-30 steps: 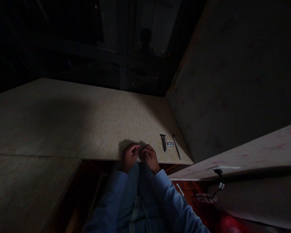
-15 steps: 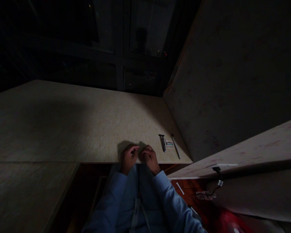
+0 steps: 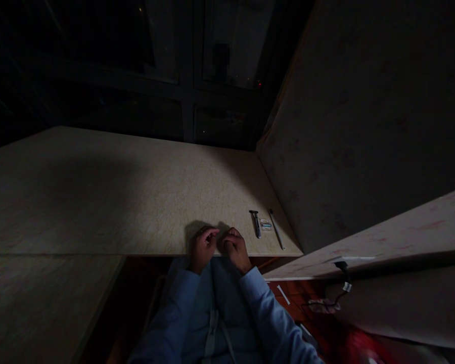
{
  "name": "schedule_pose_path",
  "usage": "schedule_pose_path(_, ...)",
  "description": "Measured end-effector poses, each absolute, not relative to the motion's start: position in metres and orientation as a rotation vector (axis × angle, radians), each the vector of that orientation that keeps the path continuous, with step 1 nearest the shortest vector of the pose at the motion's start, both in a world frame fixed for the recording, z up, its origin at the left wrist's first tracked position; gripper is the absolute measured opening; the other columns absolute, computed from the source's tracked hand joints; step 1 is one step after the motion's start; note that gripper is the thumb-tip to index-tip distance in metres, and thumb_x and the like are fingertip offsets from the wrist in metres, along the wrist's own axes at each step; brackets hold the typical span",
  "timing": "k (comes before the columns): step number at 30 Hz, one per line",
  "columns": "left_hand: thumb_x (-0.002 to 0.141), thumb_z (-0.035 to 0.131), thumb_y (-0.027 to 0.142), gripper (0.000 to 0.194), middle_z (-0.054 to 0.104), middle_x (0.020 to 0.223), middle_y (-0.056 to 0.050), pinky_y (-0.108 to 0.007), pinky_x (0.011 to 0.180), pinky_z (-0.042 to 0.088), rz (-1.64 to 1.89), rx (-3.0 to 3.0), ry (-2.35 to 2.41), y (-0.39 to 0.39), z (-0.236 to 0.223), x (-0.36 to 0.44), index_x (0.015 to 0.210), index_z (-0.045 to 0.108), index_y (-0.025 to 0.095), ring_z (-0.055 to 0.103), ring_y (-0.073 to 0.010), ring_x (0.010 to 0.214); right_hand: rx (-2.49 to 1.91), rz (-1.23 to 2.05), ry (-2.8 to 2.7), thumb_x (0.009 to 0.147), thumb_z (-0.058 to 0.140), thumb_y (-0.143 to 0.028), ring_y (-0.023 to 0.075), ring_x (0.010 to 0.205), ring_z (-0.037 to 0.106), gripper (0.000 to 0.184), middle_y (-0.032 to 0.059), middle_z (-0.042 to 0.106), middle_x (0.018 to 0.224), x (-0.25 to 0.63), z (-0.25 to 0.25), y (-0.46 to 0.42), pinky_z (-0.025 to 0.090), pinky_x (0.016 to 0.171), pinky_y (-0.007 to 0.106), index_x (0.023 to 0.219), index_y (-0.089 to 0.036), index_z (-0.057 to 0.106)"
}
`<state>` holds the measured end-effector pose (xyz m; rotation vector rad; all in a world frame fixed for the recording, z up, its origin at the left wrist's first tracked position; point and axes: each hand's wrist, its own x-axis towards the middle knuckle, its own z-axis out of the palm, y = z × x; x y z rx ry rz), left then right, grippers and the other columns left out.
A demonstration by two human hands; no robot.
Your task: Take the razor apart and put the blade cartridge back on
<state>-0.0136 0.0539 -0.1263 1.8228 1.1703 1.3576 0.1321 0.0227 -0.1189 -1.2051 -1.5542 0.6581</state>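
My left hand [image 3: 203, 248] rests at the front edge of the pale marbled counter [image 3: 167, 187], its fingers loosely curled in and nothing visible in them. Close beside it on the right, a narrow gap apart, my right hand [image 3: 236, 248] is curled into a loose fist, also with nothing showing. To the right of that hand lies a razor [image 3: 256, 225] with a dark head and handle. Next to the razor is a small clear pack [image 3: 266, 225] with a bluish strip in it. Farther right lies a thin grey stick [image 3: 277, 231] with a dark tip.
A patterned wall [image 3: 349, 131] closes off the counter's right side. Dark window panes [image 3: 227, 119] stand behind it. On the reddish floor below right lie a white strip [image 3: 283, 294] and a black cable [image 3: 344, 275]. A lower pale surface [image 3: 41, 303] is at left.
Both hands keep their place and pose. The view has shifted very slightly; nothing on the counter has been moved.
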Motion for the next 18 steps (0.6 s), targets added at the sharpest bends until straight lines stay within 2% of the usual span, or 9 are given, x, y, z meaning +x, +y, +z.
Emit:
schedule_pose_path(5,0.079,0.05,0.005,0.029,0.074,0.087,-0.006,-0.026,0.07,0.054,1.353,1.845,1.176,0.0544,-0.1286,-0.0136,0.092,0.073,0.018,0.069,-0.0171,0.08,-1.184,0.666,-1.569,0.078,0.046,-0.012,0.0188,0.077,0.054,0.027,0.0031,0.053,0.075,0.1326,-0.1181,0.0229,0.043,0.071,0.031,0.064,-0.02,0.067)
schedule_pose_path(18,0.08,0.049,0.006,0.029,0.073,0.087,-0.006,-0.027,0.073,0.054,1.307,1.867,1.221,0.0528,-0.1265,-0.014,0.092,0.073,0.018,0.069,-0.0174,0.082,-1.071,0.73,-1.584,0.078,0.047,-0.009,0.0169,0.075,0.056,0.027,0.0022,0.057,0.072,0.1334,-0.1157,0.0231,0.045,0.072,0.029,0.061,-0.02,0.065)
